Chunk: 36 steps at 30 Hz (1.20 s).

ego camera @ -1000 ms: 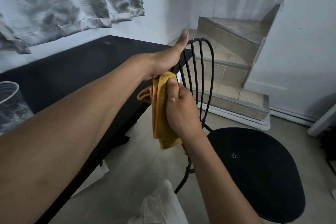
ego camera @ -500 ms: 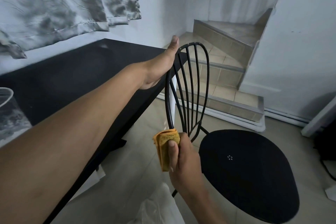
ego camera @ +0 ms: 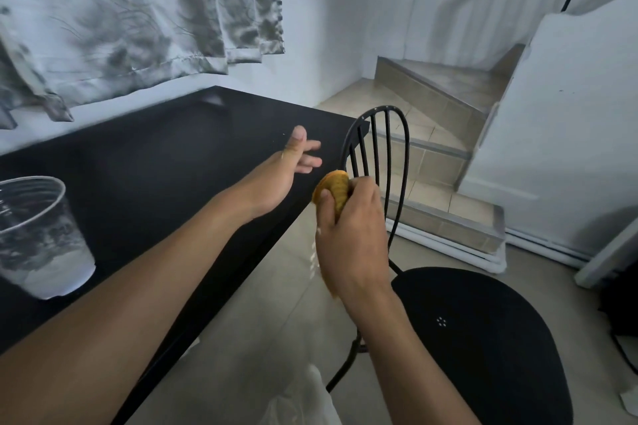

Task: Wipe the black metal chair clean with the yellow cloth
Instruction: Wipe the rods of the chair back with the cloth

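The black metal chair (ego camera: 483, 331) stands right of centre, its round seat low right and its barred backrest (ego camera: 386, 134) rising beside the table corner. My right hand (ego camera: 352, 231) grips the folded yellow cloth (ego camera: 336, 188) against the backrest's left rail, about halfway up. The cloth's lower end pokes out under my wrist. My left hand (ego camera: 290, 166) hovers over the table edge, left of the backrest, fingers spread and thumb up, touching nothing.
A black table (ego camera: 165, 169) fills the left, with a clear plastic cup (ego camera: 38, 238) at its near left. Tiled steps (ego camera: 445, 155) rise behind the chair. A grey curtain (ego camera: 138, 17) hangs above the table. White plastic (ego camera: 300, 400) lies on the floor below.
My left hand has let go of the backrest's top and drawn back to the left. My right hand has slid the cloth up the rail from its lower end.
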Each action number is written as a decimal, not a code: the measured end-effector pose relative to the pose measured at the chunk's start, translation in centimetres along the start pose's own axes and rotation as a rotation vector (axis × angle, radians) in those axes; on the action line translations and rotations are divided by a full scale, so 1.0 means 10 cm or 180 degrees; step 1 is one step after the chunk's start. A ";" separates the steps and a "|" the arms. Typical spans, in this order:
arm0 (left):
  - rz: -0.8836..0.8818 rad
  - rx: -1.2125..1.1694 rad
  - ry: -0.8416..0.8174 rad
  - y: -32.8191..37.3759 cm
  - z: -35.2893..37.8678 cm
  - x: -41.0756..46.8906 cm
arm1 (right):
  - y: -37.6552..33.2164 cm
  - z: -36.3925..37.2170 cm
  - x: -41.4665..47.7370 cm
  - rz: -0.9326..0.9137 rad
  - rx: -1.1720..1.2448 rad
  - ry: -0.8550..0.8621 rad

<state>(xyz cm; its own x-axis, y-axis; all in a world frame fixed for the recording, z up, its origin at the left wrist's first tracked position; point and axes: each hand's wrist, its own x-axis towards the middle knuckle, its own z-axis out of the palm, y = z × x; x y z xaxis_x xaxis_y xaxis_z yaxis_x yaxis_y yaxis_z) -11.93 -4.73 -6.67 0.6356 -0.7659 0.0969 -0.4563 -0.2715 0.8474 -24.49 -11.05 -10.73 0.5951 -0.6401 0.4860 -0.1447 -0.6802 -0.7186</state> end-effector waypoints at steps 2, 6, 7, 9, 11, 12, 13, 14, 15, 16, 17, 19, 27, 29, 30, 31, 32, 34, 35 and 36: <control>-0.0003 -0.0024 -0.0010 -0.02 0.00 -0.03 | 0.00 0.02 0.09 -0.0022 -0.0240 0.0033; -0.0080 -0.0043 -0.0004 -0.03 0.03 -0.05 | -0.02 -0.07 0.27 -0.0226 -0.0247 -0.0109; -0.0072 -0.0050 -0.0010 -0.03 0.04 -0.05 | -0.03 -0.10 0.34 -0.0277 -0.0220 -0.0187; -0.0041 -0.0038 -0.0047 -0.04 0.05 -0.06 | -0.02 -0.17 0.53 -0.0211 -0.0220 -0.0523; -0.0005 -0.0025 -0.0090 -0.05 0.03 -0.07 | 0.02 -0.22 0.75 -0.0107 -0.0232 -0.0912; 0.0012 -0.0003 -0.0093 -0.06 0.02 -0.08 | 0.04 -0.24 0.85 -0.0132 -0.0249 -0.1037; 0.0004 0.0064 -0.0076 -0.06 0.01 -0.08 | 0.07 -0.24 0.94 -0.0201 -0.0285 -0.1122; 0.0009 0.0153 -0.0056 -0.05 0.01 -0.09 | 0.10 -0.25 1.02 -0.0279 -0.0343 -0.1195; 0.0040 0.0248 -0.0024 -0.04 0.02 -0.10 | 0.12 -0.25 1.08 -0.0348 -0.0421 -0.1260; 0.0107 0.0313 0.0006 -0.02 0.03 -0.13 | 0.14 -0.24 1.13 -0.0405 -0.0508 -0.1297; 0.0188 0.0370 0.0040 0.01 0.06 -0.15 | 0.15 -0.23 1.18 -0.0460 -0.0579 -0.1297; 0.0418 0.0714 0.0205 0.05 0.11 -0.19 | 0.17 -0.19 1.26 -0.0588 -0.0570 -0.1211; 0.0710 0.1518 0.0655 0.18 0.19 -0.18 | 0.40 -0.09 1.37 -0.1553 -0.0112 -0.0671; 0.0716 0.1649 0.0687 0.23 0.23 -0.14 | 0.48 -0.12 1.33 -0.1634 -0.0043 -0.0760; 0.0710 0.1772 0.0689 0.25 0.27 -0.12 | 0.52 -0.13 1.31 -0.1719 -0.0062 -0.0727; 0.0684 0.1901 0.0686 0.28 0.30 -0.11 | 0.54 -0.13 1.31 -0.1822 -0.0114 -0.0675; 0.0620 0.2012 0.0686 0.30 0.34 -0.08 | 0.56 -0.12 1.32 -0.1904 -0.0177 -0.0642; 0.0430 0.2163 0.0699 0.35 0.38 -0.03 | 0.57 -0.09 1.35 -0.1974 -0.0227 -0.0620; 0.0351 0.2226 0.0705 0.37 0.39 -0.02 | 0.57 -0.07 1.37 -0.2001 -0.0199 -0.0608; 0.0299 0.2296 0.0697 0.38 0.39 -0.01 | 0.57 -0.05 1.39 -0.2040 -0.0157 -0.0595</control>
<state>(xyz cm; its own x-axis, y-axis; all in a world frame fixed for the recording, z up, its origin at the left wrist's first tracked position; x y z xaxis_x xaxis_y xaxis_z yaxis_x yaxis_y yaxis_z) -16.20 -7.97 -5.49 0.6487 -0.6919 0.3169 -0.7609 -0.5823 0.2862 -17.49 -23.99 -7.83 0.7018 -0.0343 0.7115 0.2497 -0.9236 -0.2908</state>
